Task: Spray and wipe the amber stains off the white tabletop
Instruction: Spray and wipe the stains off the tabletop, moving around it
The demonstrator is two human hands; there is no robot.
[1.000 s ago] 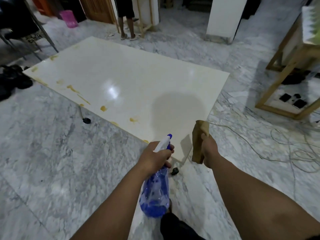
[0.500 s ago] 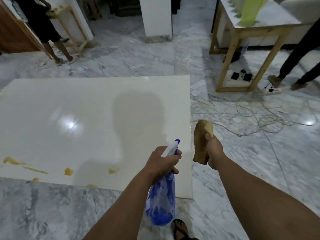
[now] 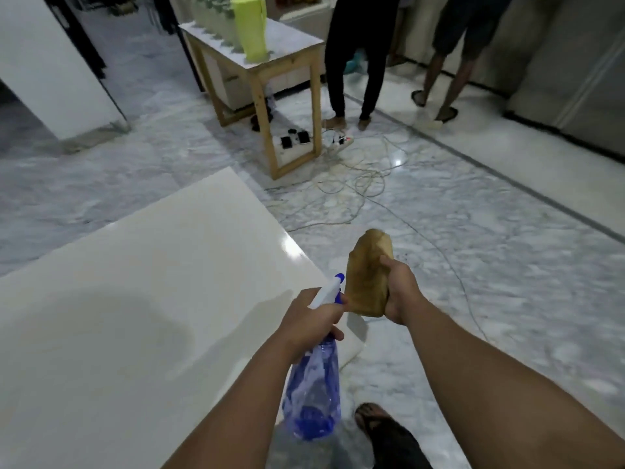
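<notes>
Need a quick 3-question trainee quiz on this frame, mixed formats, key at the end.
1. True or false: the left hand grips the blue spray bottle by its neck.
2. Which does the right hand hold? A) a green jug B) a tan cloth C) a power strip
3. Fill in: no amber ___ show on the visible part of the white tabletop.

Key:
1. True; the white nozzle points up and away.
2. B; the tan cloth is held off the tabletop's corner, over the marble floor.
3. stains
</notes>
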